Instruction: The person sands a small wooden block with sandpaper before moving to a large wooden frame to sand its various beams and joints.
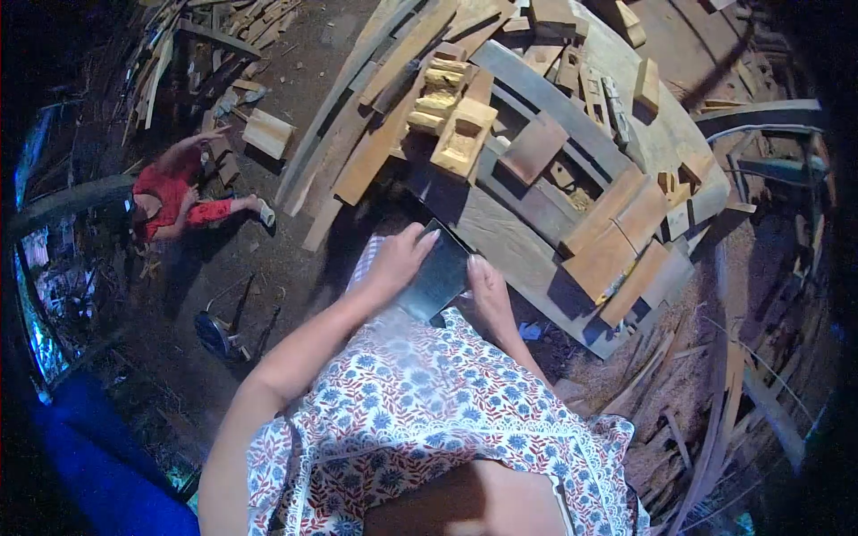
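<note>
Overhead view from your head camera, looking down on a wood-strewn work area. Your left hand (398, 259) and your right hand (490, 290) both grip a dark flat slab (438, 279), seemingly a sheet or plate, held close against your body just above your patterned garment (429, 411). The left fingers curl over its upper left edge; the right hand clasps its right edge. Both hands are closed on it, neither released.

The slab sits at the near edge of a large workbench (536, 259), which is covered with planks and offcuts. A stack of pale notched blocks (451, 121) stands further back on the bench, well apart from your hands; reddish-brown boards (617, 241) lie to the right. On the ground to the left, another person in a red top (170, 196) sits among scrap timber.

The step in hand appears to be carrying or positioning the slab at the bench edge. The next move likely calls for you to keep a level two-handed hold and find a bare stretch of bench among the planks before you ease your grip.
</note>
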`<state>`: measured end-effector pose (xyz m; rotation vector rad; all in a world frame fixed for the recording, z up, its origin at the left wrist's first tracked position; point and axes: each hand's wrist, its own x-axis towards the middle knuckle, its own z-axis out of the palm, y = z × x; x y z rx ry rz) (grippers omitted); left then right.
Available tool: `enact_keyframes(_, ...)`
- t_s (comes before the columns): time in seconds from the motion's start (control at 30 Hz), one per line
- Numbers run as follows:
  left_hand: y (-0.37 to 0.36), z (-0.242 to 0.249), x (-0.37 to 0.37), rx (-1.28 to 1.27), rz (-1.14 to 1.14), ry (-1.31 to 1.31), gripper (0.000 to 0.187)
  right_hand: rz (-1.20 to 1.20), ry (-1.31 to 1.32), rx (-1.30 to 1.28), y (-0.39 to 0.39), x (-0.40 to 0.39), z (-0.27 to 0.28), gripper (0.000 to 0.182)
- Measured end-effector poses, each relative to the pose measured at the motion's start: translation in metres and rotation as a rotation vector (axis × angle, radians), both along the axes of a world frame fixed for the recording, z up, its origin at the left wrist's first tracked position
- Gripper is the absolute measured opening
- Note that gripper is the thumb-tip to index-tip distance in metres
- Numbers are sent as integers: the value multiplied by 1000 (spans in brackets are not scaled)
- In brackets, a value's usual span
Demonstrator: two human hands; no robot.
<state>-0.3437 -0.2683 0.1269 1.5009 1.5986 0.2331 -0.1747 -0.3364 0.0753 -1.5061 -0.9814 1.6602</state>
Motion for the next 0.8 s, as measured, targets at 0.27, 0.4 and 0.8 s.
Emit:
enact_keyframes(0.27,47,2,-67,-4,-164,-86,33,132,28,-161,44,-54,35,33)
enact_keyframes(0.4,102,-8,-115,-6,-349,-195,32,203,-45,-406,59,-109,41,34)
enact_keyframes(0.8,171,-80,-232,125,-186,-239,32,671,-21,-256,76,-263,15,54)
